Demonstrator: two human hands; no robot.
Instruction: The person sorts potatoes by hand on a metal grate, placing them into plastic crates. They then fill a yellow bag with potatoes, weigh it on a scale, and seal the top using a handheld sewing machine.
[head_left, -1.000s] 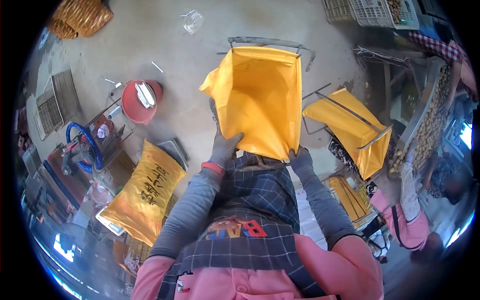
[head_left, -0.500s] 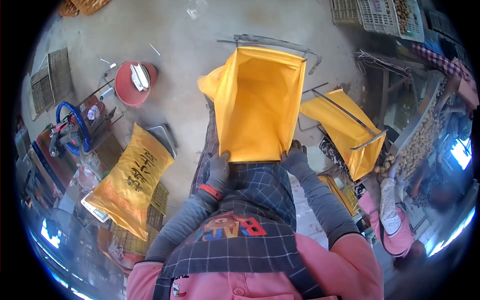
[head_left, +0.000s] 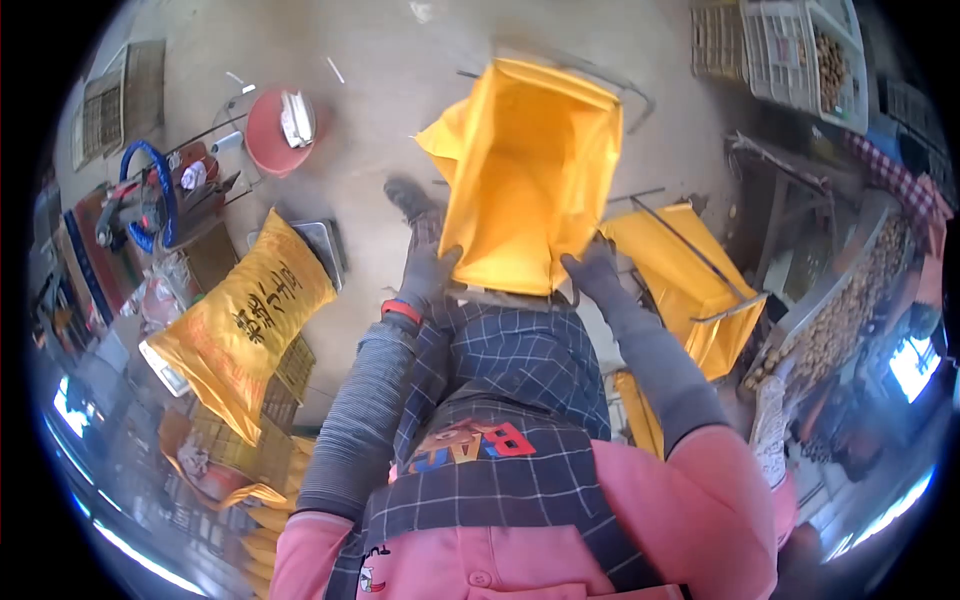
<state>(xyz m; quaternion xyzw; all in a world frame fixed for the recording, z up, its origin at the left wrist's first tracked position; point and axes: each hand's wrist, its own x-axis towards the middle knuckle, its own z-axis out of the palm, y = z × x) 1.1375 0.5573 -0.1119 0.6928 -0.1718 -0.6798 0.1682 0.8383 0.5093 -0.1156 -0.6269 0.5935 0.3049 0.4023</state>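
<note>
An open yellow sack [head_left: 520, 190] hangs on a metal frame in front of my body, its mouth facing up. At the sack's near left corner, my left hand [head_left: 432, 272], in a dark glove, is closed on the edge. My right hand [head_left: 590, 268], gloved too, grips the near right corner. The inside of the sack shows only bare yellow lining. Just to the right, a second open yellow sack [head_left: 690, 260] is on another metal frame.
A filled yellow sack with black writing [head_left: 262, 310] lies at the left, below a red bucket [head_left: 262, 145]. Crates [head_left: 770, 60] stand at the upper right. At the right, a co-worker's sleeve [head_left: 770, 430] is beside a long tray of small round produce [head_left: 840, 310].
The held sack and both hands appear higher in the view, and the sack is slightly tilted. A dark shoe now shows left of it. The surroundings have shifted with the camera.
</note>
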